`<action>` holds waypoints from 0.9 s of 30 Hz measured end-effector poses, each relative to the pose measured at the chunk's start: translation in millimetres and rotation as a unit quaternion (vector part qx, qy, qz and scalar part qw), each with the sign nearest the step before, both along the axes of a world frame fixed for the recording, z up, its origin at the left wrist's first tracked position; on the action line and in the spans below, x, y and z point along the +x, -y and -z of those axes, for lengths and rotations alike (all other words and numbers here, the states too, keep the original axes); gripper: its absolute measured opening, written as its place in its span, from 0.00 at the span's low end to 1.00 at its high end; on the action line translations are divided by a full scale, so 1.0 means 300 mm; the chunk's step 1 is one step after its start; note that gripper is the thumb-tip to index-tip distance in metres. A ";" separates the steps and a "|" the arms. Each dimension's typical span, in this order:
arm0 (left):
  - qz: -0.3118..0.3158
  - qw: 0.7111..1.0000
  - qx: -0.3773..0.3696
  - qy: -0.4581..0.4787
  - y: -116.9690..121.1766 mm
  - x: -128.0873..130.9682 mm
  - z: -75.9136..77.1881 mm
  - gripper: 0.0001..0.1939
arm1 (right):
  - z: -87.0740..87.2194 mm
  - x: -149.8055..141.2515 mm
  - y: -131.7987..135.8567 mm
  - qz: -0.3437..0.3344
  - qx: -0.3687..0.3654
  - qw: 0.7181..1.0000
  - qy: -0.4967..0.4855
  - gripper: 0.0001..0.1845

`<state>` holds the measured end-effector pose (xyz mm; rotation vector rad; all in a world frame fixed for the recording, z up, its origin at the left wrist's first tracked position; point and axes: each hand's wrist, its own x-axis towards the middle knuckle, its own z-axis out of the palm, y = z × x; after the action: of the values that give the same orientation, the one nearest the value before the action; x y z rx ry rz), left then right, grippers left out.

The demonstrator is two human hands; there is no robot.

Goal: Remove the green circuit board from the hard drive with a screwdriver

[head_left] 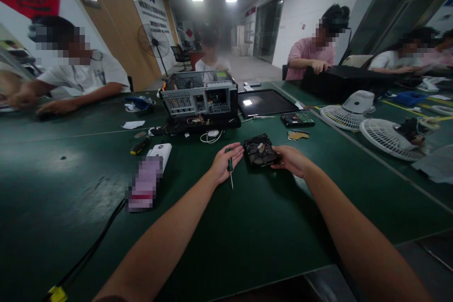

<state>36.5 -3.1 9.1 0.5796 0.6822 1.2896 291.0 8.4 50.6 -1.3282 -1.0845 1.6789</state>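
Screwdriver (230, 165) with dark handle and thin, shiny metal shaft lies in the person's left hand (222, 164), which is half open: the palm is turned upward, the fingers are stretched out together, and the thumb keeps the handle against the hand, with the shaft pointing back to the near edge of the table. Just beside these fingertips, in front of the person, is a boxy black part (261, 152), almost square, with hard edges and an uneven upper face where some small, paler pieces are seen. The right hand (290, 159) is closed on the right side of this part, fingers and thumb around its edge; whether the part touches the table below, I cannot tell. The table (283, 231) has a smooth, dark green surface with a dull shine. Beyond the hands stands an open computer case (200, 99) of grey sheet metal, cut with slots and square openings, and near it lies a flat black panel (267, 103) with raised rim. Closer on the right are a flat drive (297, 119) with green circuit board and a thin brown piece (298, 135) of irregular outline, while a white cable (211, 137) makes a soft loop before the case
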 end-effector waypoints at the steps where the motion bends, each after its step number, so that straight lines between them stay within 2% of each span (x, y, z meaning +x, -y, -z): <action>1: 0.003 1.000 0.000 0.000 0.001 -0.001 -0.002 0.14 | -0.001 0.001 0.004 -0.017 0.000 0.999 0.027 0.09; 6: 0.009 1.000 0.010 0.003 -0.001 -0.008 -0.013 0.15 | -0.008 -0.025 0.034 -0.100 -0.015 0.988 0.117 0.20; 12: -0.017 1.000 0.020 0.009 -0.012 -0.023 -0.016 0.15 | -0.016 -0.052 0.053 -0.173 -0.017 0.968 0.179 0.23; 14: -0.020 1.000 0.020 -0.005 -0.017 -0.025 -0.013 0.14 | -0.018 -0.032 0.040 -0.144 0.026 0.964 0.221 0.22; 16: -0.034 0.999 0.022 -0.033 -0.023 -0.030 -0.009 0.14 | -0.014 -0.001 0.017 -0.055 0.103 0.949 0.294 0.18; 18: -0.061 0.995 0.026 -0.076 -0.031 -0.042 -0.006 0.13 | 0.001 0.028 -0.008 0.046 0.190 0.902 0.384 0.13; 19: -0.077 0.991 0.026 -0.102 -0.035 -0.051 -0.005 0.13 | 0.011 0.038 -0.019 0.066 0.218 0.886 0.403 0.12; 20: -0.089 0.987 0.022 -0.133 -0.038 -0.060 -0.004 0.13 | 0.023 0.044 -0.027 0.063 0.232 0.886 0.396 0.11; 23: -0.088 0.981 0.019 -0.169 -0.044 -0.084 -0.003 0.14 | 0.052 0.033 -0.032 0.022 0.242 0.911 0.334 0.14; 27: -0.077 0.975 0.027 -0.206 -0.039 -0.081 -0.002 0.13 | 0.053 -0.002 -0.013 -0.003 0.257 0.901 0.349 0.14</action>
<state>12.3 8.5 9.7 0.8659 1.0517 1.3475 290.4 12.3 34.6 -1.5795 -1.7834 0.7920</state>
